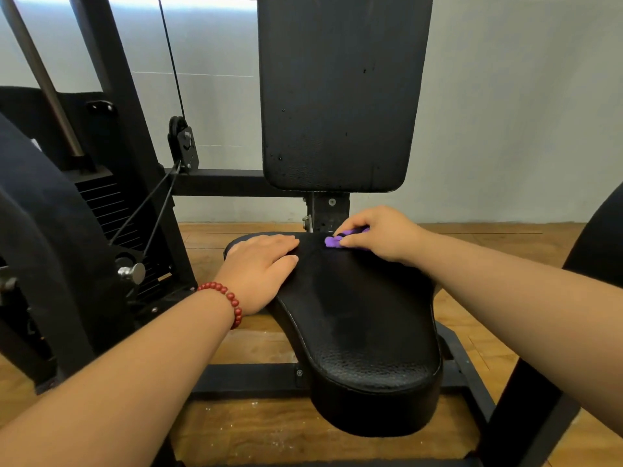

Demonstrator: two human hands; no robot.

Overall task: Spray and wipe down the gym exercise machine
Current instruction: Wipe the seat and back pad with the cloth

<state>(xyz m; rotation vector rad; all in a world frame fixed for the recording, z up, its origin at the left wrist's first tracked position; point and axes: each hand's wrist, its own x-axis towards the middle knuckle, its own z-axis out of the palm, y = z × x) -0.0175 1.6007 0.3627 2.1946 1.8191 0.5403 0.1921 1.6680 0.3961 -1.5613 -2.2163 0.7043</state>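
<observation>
Both hands are on the black seat [364,318]: left hand [261,264] lies flat, fingers straight, on its far left edge; right hand [377,234] grips a purple cloth [333,241], pressing it against the seat's back end, below the backrest [340,96].
</observation>
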